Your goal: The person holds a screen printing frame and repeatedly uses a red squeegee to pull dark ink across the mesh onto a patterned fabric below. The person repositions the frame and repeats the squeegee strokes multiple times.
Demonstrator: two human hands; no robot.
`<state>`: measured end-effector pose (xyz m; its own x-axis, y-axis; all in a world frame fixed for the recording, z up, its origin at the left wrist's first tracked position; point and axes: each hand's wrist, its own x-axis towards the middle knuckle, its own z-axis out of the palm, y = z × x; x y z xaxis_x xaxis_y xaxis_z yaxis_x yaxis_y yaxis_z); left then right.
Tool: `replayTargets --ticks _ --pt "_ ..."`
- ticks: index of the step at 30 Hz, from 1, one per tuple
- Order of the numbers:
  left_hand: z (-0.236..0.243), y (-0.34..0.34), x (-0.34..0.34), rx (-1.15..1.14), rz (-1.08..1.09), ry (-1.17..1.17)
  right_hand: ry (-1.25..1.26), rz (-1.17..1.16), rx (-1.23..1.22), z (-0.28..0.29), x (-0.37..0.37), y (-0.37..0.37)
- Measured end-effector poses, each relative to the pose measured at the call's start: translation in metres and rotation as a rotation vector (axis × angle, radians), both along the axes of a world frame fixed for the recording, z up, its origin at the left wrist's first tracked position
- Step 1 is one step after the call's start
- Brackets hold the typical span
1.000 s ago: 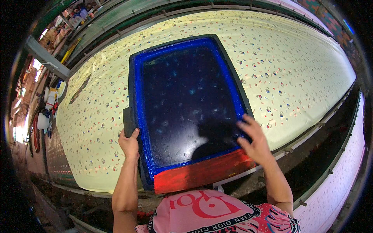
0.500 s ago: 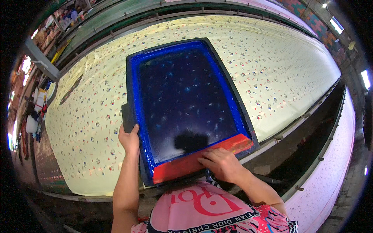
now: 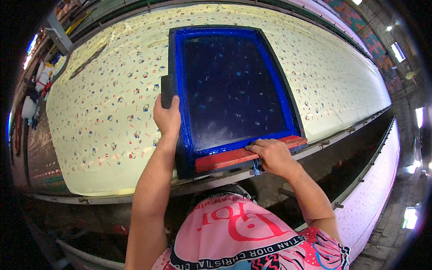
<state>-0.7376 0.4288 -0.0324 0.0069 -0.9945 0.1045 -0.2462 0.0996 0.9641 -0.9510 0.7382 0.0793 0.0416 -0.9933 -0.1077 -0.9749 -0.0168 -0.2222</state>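
Note:
A dark screen-printing frame (image 3: 173, 51) with a blue-coated inner border lies on pale yellow printed fabric (image 3: 108, 96). Its mesh (image 3: 234, 85) is dark blue with faint lighter specks. My left hand (image 3: 168, 118) grips the frame's left side at a dark block (image 3: 167, 91), thumb along the edge. At the frame's near end rests a red squeegee (image 3: 220, 160), lying across almost the whole width. Closed over the middle of the squeegee is my right hand (image 3: 275, 155), its fingers on the top edge. Something small and blue-stained (image 3: 257, 167) hangs below that hand.
The fabric covers a long table whose near rail (image 3: 333, 140) runs just in front of me. To the right, beyond a dark gap, stands another long table with pinkish-white cloth (image 3: 375, 193). A grey post (image 3: 59, 36) and assorted items stand at the far left.
The view has shifted, so frame and hands sit higher and further right in the picture. The red squeegee has tilted and shows a narrower face. Both hands keep their holds.

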Motion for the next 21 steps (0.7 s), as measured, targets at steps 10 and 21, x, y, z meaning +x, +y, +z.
replayTargets --ticks 10,21 --pt "-0.019 -0.011 0.005 -0.066 0.055 0.013 0.119 0.041 -0.323 -0.048 -0.024 -0.061" --pt "-0.007 -0.002 0.008 -0.047 0.105 -0.087 0.201 0.055 -0.358 -0.057 -0.122 -0.263"
